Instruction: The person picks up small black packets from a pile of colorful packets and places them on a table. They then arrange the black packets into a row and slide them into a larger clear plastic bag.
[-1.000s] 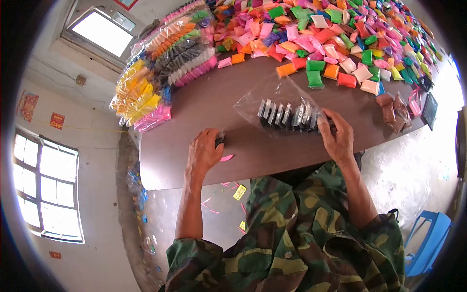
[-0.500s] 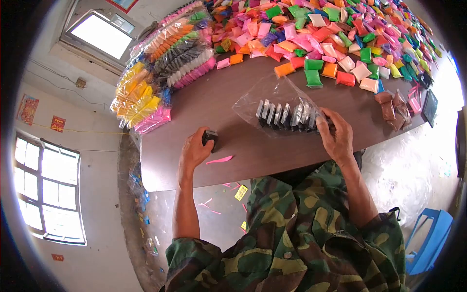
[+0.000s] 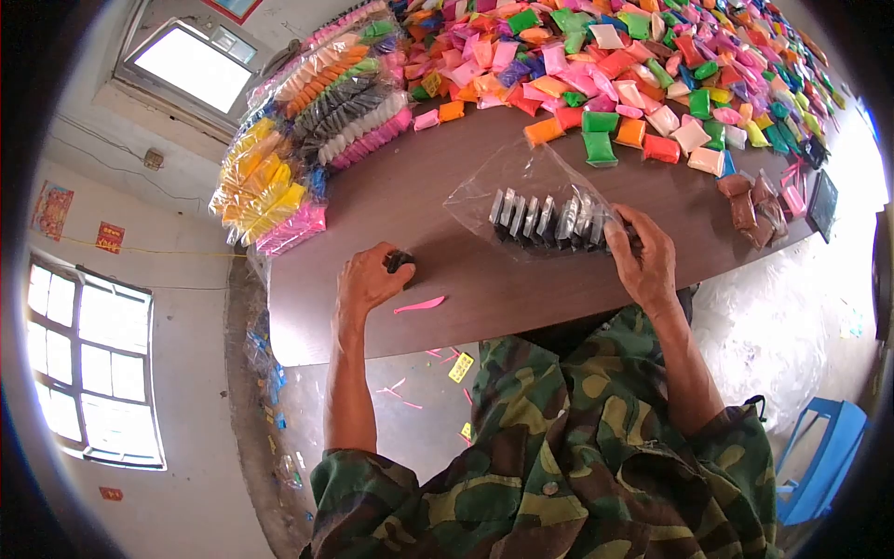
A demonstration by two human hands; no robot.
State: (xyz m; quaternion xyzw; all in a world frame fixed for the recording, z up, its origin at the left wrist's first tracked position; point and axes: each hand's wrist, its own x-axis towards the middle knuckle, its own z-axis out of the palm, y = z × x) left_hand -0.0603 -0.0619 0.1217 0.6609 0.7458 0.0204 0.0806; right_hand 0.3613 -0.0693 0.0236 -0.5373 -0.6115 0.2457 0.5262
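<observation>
Black packets [image 3: 399, 261] are gripped in my left hand [image 3: 372, 278], low over the left part of the brown table. A clear plastic bag [image 3: 480, 191] lies to the right of them, with a row of black and silvery packets [image 3: 548, 220] inside it. My right hand [image 3: 640, 250] pinches the right edge of this bag beside the row. Just below my left hand, a pink plastic knife [image 3: 421, 305] rests on the tabletop.
Many colourful packets [image 3: 615, 65] are heaped along the back of the table [image 3: 372, 205]. Bagged rows of packets [image 3: 349, 102] stand at the back left. Brown packets [image 3: 752, 210] lie near the right edge. A blue stool [image 3: 819, 461] is at the lower right.
My left hand has turned and shifted slightly left, its fingers now covering more of the black packets. My right hand and the clear bag have hardly moved.
</observation>
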